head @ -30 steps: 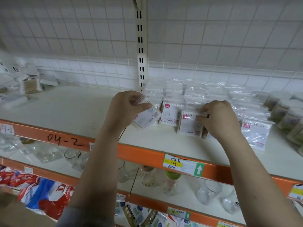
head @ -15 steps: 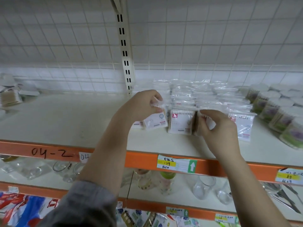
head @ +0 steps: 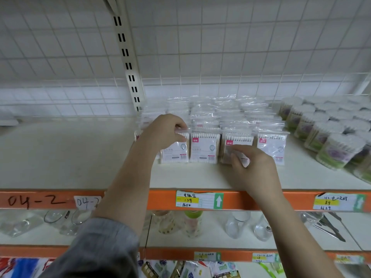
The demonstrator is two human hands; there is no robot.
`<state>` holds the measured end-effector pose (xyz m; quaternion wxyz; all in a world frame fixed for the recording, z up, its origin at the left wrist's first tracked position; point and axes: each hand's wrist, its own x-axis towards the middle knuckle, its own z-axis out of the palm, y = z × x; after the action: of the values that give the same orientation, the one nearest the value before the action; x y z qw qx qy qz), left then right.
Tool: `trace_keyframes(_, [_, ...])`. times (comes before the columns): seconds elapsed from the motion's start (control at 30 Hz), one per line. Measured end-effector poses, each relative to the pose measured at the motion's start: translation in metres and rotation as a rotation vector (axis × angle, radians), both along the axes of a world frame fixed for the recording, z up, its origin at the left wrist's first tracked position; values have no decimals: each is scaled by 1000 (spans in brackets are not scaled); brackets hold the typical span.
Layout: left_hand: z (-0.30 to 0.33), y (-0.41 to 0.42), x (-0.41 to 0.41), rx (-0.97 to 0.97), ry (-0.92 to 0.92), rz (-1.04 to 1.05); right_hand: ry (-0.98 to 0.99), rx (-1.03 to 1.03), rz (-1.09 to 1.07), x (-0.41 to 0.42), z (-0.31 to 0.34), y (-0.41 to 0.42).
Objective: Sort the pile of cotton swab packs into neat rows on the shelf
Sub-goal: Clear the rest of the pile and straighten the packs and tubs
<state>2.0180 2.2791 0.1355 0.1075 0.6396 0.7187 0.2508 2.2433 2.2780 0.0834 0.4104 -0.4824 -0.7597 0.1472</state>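
Clear cotton swab packs with pink labels stand in several rows on the white shelf, running back to the grid wall. My left hand pinches the top of the leftmost front pack, which stands upright. Beside it stands a second front pack. My right hand grips the lower front of the third front pack with curled fingers. A fourth front pack stands at the right end of the row.
Round tubs of swabs with green labels crowd the shelf's right side. An upright slotted post rises behind the packs. The shelf's orange front rail carries price tags. Glass bottles and jars stand on the shelf below.
The left pack went from tilted in my left hand to upright in the front row. My right hand moved down the front of the third pack. The view shifted right.
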Motion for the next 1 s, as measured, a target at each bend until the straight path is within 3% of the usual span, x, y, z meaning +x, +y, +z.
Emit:
trace_keyframes(0.3, [-4,-24,-2,337,-93,260,-84,-49,133,9,12,0])
trace_keyframes(0.6, [-19,-77,0,305,-38,510,-267,-142,447,5,25,-15])
trace_keyframes(1.0, [-27,-170,-60,249,-40,672,-474,-180,584,-67,34,-65])
